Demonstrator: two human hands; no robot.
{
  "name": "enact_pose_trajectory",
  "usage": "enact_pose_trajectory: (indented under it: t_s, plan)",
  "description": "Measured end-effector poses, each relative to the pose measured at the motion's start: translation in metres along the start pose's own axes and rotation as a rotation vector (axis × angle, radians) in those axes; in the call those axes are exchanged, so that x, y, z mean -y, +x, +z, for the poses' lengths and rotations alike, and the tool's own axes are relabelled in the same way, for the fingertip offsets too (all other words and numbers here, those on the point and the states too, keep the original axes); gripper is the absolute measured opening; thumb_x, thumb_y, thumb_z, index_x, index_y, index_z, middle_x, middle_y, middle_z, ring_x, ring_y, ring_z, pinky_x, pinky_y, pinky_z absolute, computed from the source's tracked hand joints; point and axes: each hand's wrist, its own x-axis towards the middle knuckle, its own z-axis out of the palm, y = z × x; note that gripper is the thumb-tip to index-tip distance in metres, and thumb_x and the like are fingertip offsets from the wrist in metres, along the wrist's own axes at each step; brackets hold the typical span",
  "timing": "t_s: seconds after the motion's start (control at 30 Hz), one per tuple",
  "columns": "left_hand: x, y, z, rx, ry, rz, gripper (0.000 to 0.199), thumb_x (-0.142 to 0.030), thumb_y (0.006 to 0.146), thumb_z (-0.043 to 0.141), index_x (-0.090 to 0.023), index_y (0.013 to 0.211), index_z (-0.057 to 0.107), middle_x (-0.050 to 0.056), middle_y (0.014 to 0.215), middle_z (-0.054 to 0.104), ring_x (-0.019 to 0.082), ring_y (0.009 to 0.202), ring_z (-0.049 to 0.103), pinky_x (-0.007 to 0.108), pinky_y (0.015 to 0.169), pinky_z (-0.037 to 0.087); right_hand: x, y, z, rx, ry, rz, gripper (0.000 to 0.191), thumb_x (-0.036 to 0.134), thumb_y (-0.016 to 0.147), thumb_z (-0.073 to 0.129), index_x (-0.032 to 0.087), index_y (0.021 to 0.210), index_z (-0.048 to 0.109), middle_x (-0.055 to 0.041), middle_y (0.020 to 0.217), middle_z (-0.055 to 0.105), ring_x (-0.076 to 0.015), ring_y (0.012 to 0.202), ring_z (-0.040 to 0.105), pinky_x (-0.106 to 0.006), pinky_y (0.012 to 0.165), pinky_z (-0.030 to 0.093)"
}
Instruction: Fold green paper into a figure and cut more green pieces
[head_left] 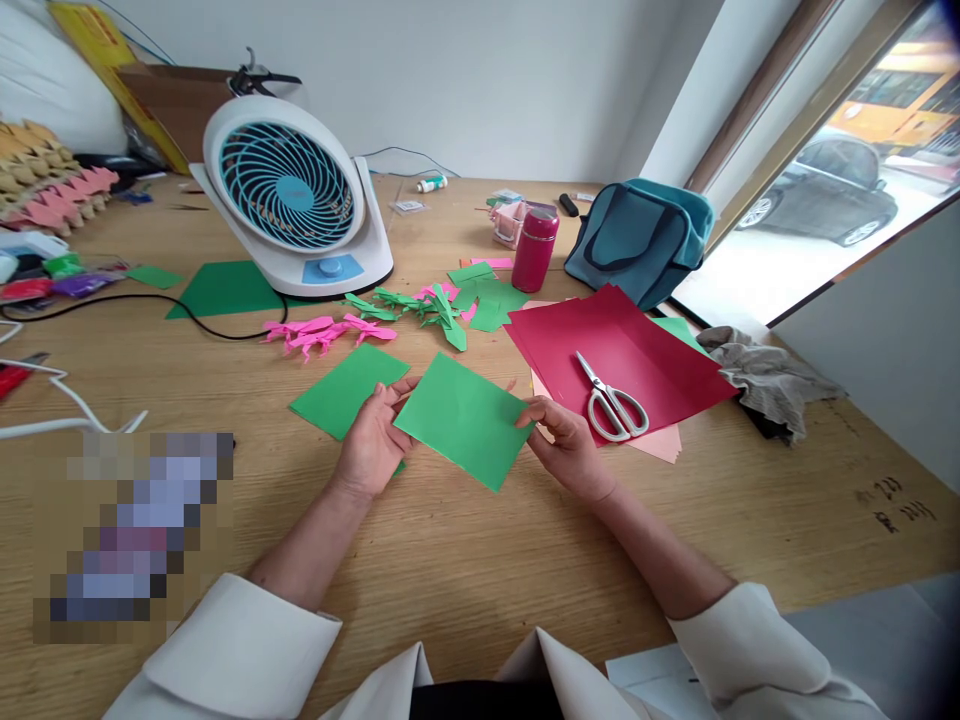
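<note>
A green sheet of paper [463, 420] is held flat above the table between both hands. My left hand [375, 435] grips its left corner, thumb up and fingers beneath. At its right corner my right hand [564, 445] pinches the edge between thumb and fingers. Under and beyond my left hand lies another green sheet [349, 385], partly covered by that hand. White-handled scissors [611, 400] rest on dark red sheets [637, 350] right of my right hand. Folded green paper pieces [442, 315] and folded pink paper pieces [322, 335] lie further back.
A white fan [289, 190] stands at the back left, its black cord [195, 318] trailing across the table. A red thermos [535, 248] and a blue bag [645, 240] stand at the back right. A grey cloth [757, 370] lies far right. Something pixelated [142, 540] is at front left.
</note>
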Motion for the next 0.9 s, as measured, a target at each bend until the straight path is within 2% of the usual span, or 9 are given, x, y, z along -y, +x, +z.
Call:
enact_pose_trajectory:
  t_s: [0.13, 0.3, 0.4, 0.47, 0.53, 0.6, 0.7, 0.8, 0.9]
  plan:
    - [-0.004, 0.003, -0.006, 0.014, 0.182, 0.085, 0.042, -0.045, 0.076, 0.074, -0.019, 0.108, 0.067, 0.005, 0.092, 0.071, 0.016, 0.075, 0.063, 0.024, 0.061, 0.048, -0.001, 0.0, 0.0, 0.037, 0.108, 0.069, 0.015, 0.01, 0.086, 0.052, 0.022, 0.088, 0.061, -0.0013, 0.086, 0.062, -0.0151, 0.081, 0.06, -0.028, 0.076, 0.047]
    - [-0.006, 0.006, -0.01, 0.042, 0.518, 0.284, 0.038, -0.038, 0.08, 0.072, -0.023, 0.114, 0.064, 0.003, 0.098, 0.065, 0.016, 0.085, 0.062, 0.025, 0.07, 0.049, 0.001, 0.001, -0.001, 0.153, 0.139, 0.091, 0.02, 0.005, 0.081, 0.05, 0.021, 0.084, 0.062, 0.0009, 0.083, 0.063, -0.0134, 0.077, 0.059, -0.025, 0.073, 0.046]
    - [-0.007, 0.006, -0.01, 0.098, 0.78, 0.462, 0.032, -0.036, 0.086, 0.064, -0.022, 0.115, 0.062, 0.004, 0.099, 0.065, 0.018, 0.088, 0.062, 0.032, 0.081, 0.05, 0.0, -0.001, 0.0, 0.197, 0.154, 0.114, 0.021, 0.005, 0.081, 0.05, 0.021, 0.084, 0.063, 0.0008, 0.084, 0.065, -0.0134, 0.078, 0.06, -0.025, 0.074, 0.046]
    - [-0.007, 0.003, -0.007, 0.166, 1.05, 0.619, 0.026, -0.035, 0.09, 0.06, -0.022, 0.112, 0.064, 0.005, 0.101, 0.067, 0.021, 0.095, 0.062, 0.038, 0.09, 0.047, 0.0, -0.002, 0.0, 0.227, 0.149, 0.123, 0.022, 0.004, 0.081, 0.049, 0.021, 0.085, 0.063, 0.0002, 0.086, 0.066, -0.0139, 0.08, 0.061, -0.025, 0.075, 0.046]
    - [-0.007, -0.001, -0.001, 0.248, 1.315, 0.771, 0.023, -0.034, 0.091, 0.059, -0.022, 0.109, 0.065, 0.006, 0.107, 0.069, 0.025, 0.106, 0.059, 0.045, 0.101, 0.039, 0.0, -0.002, 0.001, 0.242, 0.14, 0.122, 0.024, 0.003, 0.08, 0.049, 0.021, 0.085, 0.063, -0.0001, 0.087, 0.067, -0.0144, 0.081, 0.063, -0.026, 0.076, 0.046]
    - [-0.005, -0.006, 0.006, 0.338, 1.466, 0.855, 0.025, -0.034, 0.092, 0.058, -0.022, 0.113, 0.064, 0.007, 0.113, 0.068, 0.028, 0.116, 0.055, 0.051, 0.109, 0.03, 0.0, -0.002, 0.002, 0.243, 0.146, 0.116, 0.024, 0.003, 0.08, 0.048, 0.021, 0.085, 0.063, -0.0001, 0.087, 0.067, -0.0145, 0.081, 0.063, -0.026, 0.076, 0.046]
    - [-0.001, -0.011, 0.014, 0.4, 1.534, 0.871, 0.022, -0.032, 0.093, 0.056, -0.021, 0.111, 0.062, 0.006, 0.107, 0.068, 0.027, 0.111, 0.057, 0.05, 0.108, 0.03, 0.001, -0.002, 0.003, 0.25, 0.175, 0.113, 0.023, 0.003, 0.081, 0.049, 0.021, 0.085, 0.063, 0.0, 0.086, 0.066, -0.0142, 0.08, 0.063, -0.026, 0.075, 0.047]
    - [0.001, -0.012, 0.016, 0.373, 1.537, 0.834, 0.009, -0.026, 0.09, 0.058, -0.02, 0.095, 0.062, 0.005, 0.091, 0.065, 0.023, 0.093, 0.058, 0.042, 0.092, 0.041, 0.002, -0.002, 0.002, 0.271, 0.189, 0.097, 0.023, 0.003, 0.082, 0.049, 0.02, 0.086, 0.064, -0.0006, 0.087, 0.065, -0.0145, 0.082, 0.063, -0.026, 0.076, 0.047]
    - [0.002, -0.011, 0.014, 0.368, 1.513, 0.807, 0.006, -0.021, 0.09, 0.056, -0.02, 0.084, 0.057, 0.003, 0.084, 0.062, 0.022, 0.086, 0.056, 0.037, 0.081, 0.042, 0.003, -0.002, 0.001, 0.279, 0.151, 0.048, 0.026, 0.002, 0.083, 0.047, 0.02, 0.088, 0.065, -0.0013, 0.089, 0.065, -0.0147, 0.084, 0.062, -0.026, 0.077, 0.047]
